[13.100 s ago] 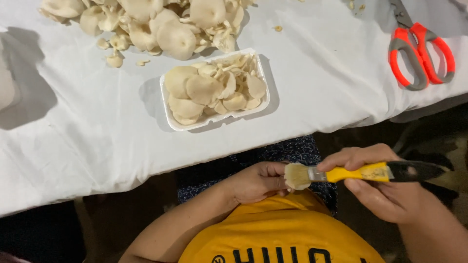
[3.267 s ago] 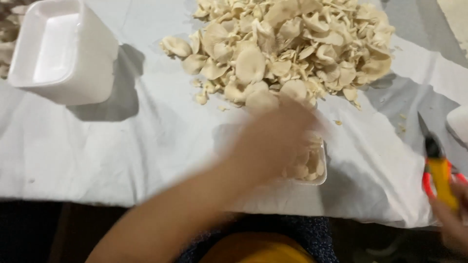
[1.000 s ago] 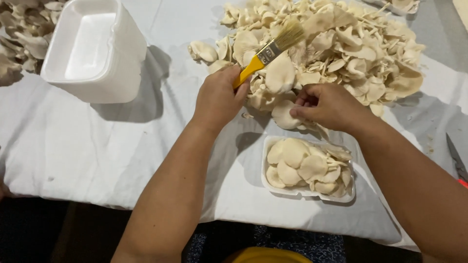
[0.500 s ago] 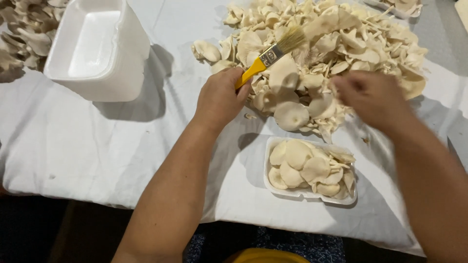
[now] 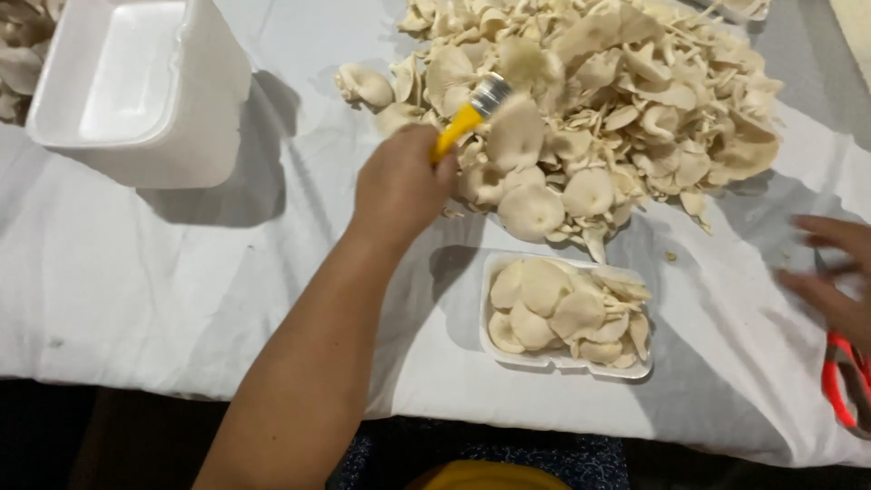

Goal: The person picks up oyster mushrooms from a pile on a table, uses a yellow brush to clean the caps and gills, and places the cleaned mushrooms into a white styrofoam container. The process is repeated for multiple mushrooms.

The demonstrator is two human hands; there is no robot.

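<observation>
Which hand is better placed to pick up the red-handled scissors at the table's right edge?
Right. The right hand is empty, just above the scissors. The left hand holds the yellow brush at the mushroom pile.

The left hand [image 5: 399, 186] sits fisted at frame centre, forearm running down to the lower left. The right hand [image 5: 835, 272], fingers spread loosely, lies at the right edge.

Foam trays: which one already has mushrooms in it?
The shallow foam tray at the table's near edge, filled with mushroom caps. The deeper white foam container at far left is empty.
</observation>
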